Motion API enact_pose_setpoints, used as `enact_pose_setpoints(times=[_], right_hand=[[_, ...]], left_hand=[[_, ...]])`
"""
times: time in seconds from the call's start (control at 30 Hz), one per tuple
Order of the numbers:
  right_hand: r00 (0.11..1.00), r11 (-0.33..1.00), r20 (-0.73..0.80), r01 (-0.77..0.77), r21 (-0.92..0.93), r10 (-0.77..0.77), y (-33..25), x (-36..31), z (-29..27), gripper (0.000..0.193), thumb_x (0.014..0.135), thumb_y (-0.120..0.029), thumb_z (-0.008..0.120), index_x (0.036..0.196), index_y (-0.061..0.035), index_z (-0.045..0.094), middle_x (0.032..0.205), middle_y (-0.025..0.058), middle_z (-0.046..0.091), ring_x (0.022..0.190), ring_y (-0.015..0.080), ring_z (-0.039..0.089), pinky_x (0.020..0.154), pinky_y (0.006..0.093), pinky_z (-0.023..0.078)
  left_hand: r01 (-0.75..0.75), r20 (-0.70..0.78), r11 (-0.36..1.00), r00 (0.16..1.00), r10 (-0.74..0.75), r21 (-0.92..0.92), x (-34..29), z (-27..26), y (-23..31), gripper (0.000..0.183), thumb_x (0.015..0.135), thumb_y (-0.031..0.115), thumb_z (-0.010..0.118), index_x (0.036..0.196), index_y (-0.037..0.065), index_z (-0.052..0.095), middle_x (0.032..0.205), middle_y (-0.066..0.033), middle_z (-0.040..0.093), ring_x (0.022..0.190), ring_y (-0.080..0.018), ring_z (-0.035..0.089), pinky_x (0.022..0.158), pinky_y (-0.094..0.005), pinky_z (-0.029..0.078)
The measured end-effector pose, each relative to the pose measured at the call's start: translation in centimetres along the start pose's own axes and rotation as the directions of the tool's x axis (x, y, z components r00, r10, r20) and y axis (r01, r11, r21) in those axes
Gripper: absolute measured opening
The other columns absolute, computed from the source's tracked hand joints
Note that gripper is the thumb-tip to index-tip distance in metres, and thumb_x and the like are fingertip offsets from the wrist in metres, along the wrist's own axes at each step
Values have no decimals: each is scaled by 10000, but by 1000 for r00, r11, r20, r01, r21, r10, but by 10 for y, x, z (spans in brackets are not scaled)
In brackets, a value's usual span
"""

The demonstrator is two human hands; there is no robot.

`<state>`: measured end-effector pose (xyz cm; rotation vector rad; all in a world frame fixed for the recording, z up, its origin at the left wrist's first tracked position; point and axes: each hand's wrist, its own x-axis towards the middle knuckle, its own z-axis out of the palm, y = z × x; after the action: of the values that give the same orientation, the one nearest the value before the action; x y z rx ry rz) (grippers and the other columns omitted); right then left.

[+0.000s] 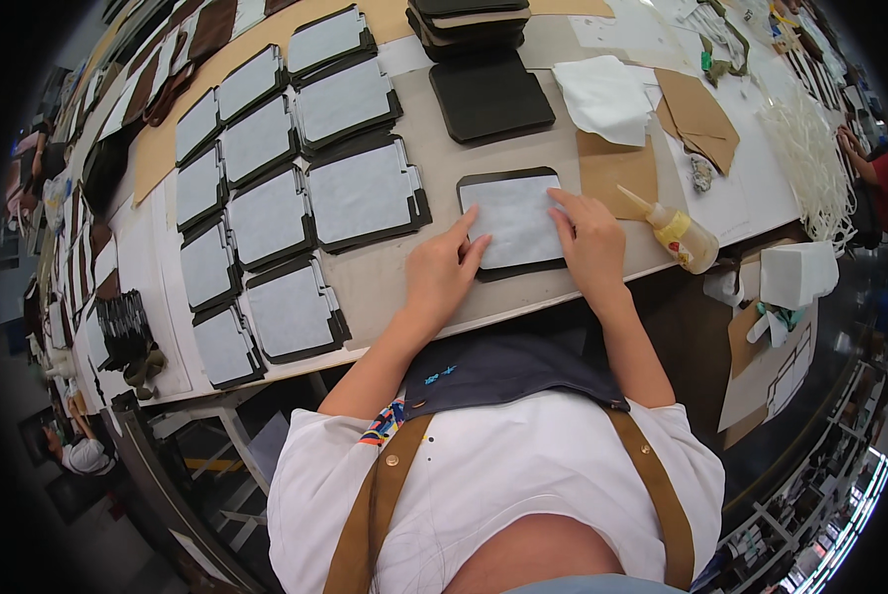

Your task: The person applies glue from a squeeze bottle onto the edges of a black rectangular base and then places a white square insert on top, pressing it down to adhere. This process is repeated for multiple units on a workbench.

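A pale grey sheet (pixel 511 220) lies on a black rounded panel (pixel 508 178) right in front of me, with the panel's dark edge showing above and below it. My left hand (pixel 447 265) rests at the sheet's left edge, index finger and thumb stretched out and apart. At the upper right of the sheet, my right hand (pixel 591 238) touches down with its extended fingertips. Neither hand grips anything. A squeeze bottle (pixel 687 242) with yellowish contents and a long nozzle lies just right of my right hand.
Beyond the panel are a bare black panel (pixel 492 97) and a dark stack (pixel 469 28). Rows of grey-topped black panels (pixel 365 196) cover the table's left side. White cloth (pixel 602 97) and brown paper (pixel 696 117) lie to the right. Other people (pixel 80 450) work nearby.
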<state>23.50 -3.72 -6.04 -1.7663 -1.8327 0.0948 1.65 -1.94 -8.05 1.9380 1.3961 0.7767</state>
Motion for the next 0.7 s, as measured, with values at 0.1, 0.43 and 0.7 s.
enact_pose_setpoints(times=[0.1,0.43,0.7], right_hand=[[1000,1000,-19,19,-4,-19,0,1,0,221,864,-90,712,1084,-98,700,792,72,617,751,270,609,662,402,491],[1000,999,2,19,-32,-19,-1,2,0,223,856,-81,713,1079,-88,698,798,76,614,766,276,616,673,404,500],[999,1000,35,-11,-18,12,2,5,-1,250,839,-108,735,1084,-92,690,819,77,618,790,281,616,691,419,502]], left_hand=[[0,2,1000,1000,0,12,0,-1,1,426,912,216,736,1312,85,668,646,-69,570,542,-188,519,552,-326,437],[-2,2,1000,1000,2,21,-1,-1,2,434,907,218,742,1311,76,668,643,-72,581,534,-197,536,546,-340,441],[-30,9,996,1000,29,85,-2,-1,2,462,901,219,744,1332,82,648,633,-68,583,529,-214,546,543,-357,443]])
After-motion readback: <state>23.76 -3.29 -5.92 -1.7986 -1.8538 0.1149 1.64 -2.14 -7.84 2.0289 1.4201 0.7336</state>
